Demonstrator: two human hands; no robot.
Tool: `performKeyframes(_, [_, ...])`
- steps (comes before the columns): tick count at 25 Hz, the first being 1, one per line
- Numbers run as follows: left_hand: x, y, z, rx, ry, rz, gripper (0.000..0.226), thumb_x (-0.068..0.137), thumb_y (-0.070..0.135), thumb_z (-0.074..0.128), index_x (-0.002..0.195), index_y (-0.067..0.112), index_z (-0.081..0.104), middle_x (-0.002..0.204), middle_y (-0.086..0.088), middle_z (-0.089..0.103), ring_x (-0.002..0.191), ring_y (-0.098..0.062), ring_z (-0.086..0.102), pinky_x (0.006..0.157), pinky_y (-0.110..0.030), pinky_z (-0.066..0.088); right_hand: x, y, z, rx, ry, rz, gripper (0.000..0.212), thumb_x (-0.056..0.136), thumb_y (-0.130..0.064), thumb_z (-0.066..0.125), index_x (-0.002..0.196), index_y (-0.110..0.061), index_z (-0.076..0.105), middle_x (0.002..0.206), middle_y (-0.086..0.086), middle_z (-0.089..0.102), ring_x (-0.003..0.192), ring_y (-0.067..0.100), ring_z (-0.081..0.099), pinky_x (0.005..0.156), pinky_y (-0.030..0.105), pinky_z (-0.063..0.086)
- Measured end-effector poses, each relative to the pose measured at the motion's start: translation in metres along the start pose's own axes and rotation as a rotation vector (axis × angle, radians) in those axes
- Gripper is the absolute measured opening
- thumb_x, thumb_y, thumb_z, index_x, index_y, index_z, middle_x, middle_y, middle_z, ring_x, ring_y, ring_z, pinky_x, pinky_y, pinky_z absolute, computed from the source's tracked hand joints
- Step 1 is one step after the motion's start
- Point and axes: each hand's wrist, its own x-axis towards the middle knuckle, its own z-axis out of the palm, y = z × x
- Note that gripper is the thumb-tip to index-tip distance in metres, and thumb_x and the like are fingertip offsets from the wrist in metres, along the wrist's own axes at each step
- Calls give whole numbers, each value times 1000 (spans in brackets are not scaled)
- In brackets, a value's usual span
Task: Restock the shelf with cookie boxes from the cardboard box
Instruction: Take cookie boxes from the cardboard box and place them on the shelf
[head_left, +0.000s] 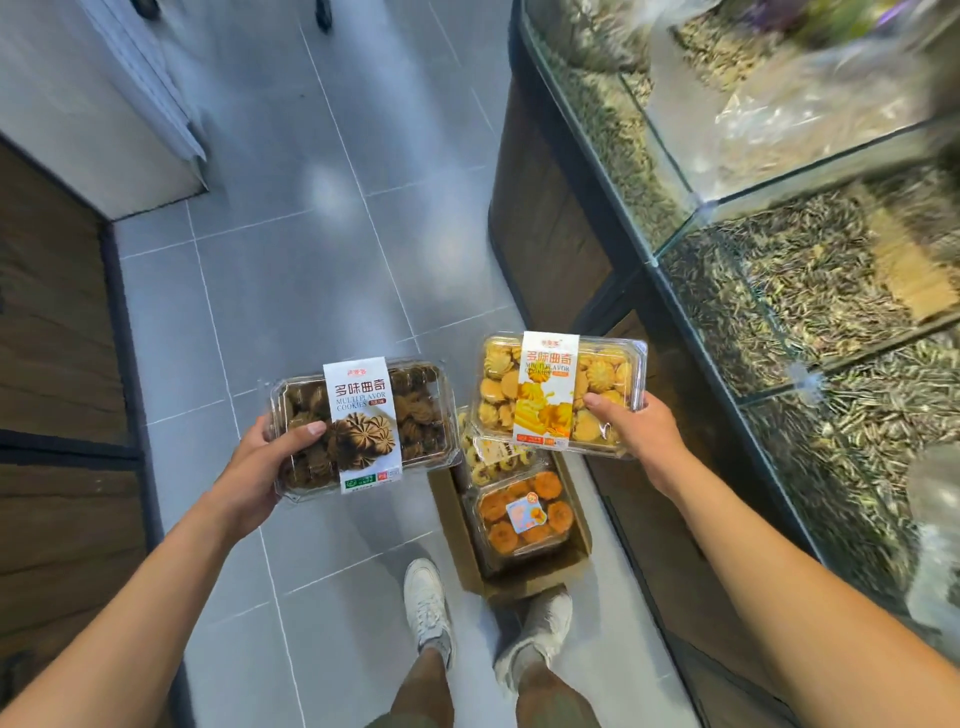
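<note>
My left hand (260, 467) grips a clear plastic box of brown chocolate cookies (415, 410) by its near left corner, thumb on the lid. My right hand (639, 431) grips a clear box of yellow butter cookies (498, 384) by its near right corner, thumb on top. Both boxes are held level above the floor. Below and between them an open cardboard box (579, 561) sits on the tiles, holding a box of orange cookies (519, 514) and a box of pale cookies (493, 452) partly hidden under the held boxes.
A glass-fronted display counter (675, 208) filled with seeds runs along the right side. Wood-panelled fixtures (52, 364) line the left. Grey floor tiles (311, 260) stretch ahead between them. My feet in white shoes (431, 608) stand beside the cardboard box.
</note>
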Motion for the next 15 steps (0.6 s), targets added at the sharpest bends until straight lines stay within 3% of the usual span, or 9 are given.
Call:
performKeyframes(2, [-15, 23, 0, -7, -36, 29, 98, 51, 38, 96, 136, 13, 54, 121, -18, 75, 93, -29, 79, 70, -42, 66, -26, -21, -7, 5, 47, -36, 47, 79, -40, 82, 120, -21, 67, 105, -2, 78, 89, 14, 77, 78, 36, 62])
performKeyframes(4, [-30, 48, 7, 20, -88, 76, 104, 41, 43, 99, 131, 15, 57, 117, -16, 77, 91, -29, 79, 68, -42, 66, -53, -38, -19, 29, 97, -79, 48, 78, -39, 84, 119, -19, 68, 104, 0, 79, 91, 17, 77, 86, 43, 61])
performKeyframes(9, [-57, 94, 38, 49, -236, 168, 84, 50, 36, 87, 128, 19, 62, 119, -18, 76, 94, -34, 78, 72, -47, 66, -118, -71, -55, 101, 208, -159, 39, 78, -28, 87, 111, -15, 70, 98, 5, 80, 92, 25, 77, 89, 42, 60])
performKeyframes(12, [-78, 120, 72, 108, -345, 200, 95, 49, 38, 92, 134, 15, 57, 124, -22, 73, 105, -45, 74, 76, -51, 65, -157, -78, -86, 166, 278, -192, 46, 77, -29, 87, 115, -13, 68, 99, 7, 79, 91, 26, 77, 92, 47, 59])
performKeyframes(15, [-103, 136, 112, 169, -430, 227, 115, 29, 50, 103, 129, 18, 58, 116, -18, 77, 99, -41, 76, 69, -46, 66, -198, -73, -119, 246, 340, -219, 45, 78, -28, 85, 116, -11, 66, 96, 8, 80, 88, 27, 78, 85, 43, 62])
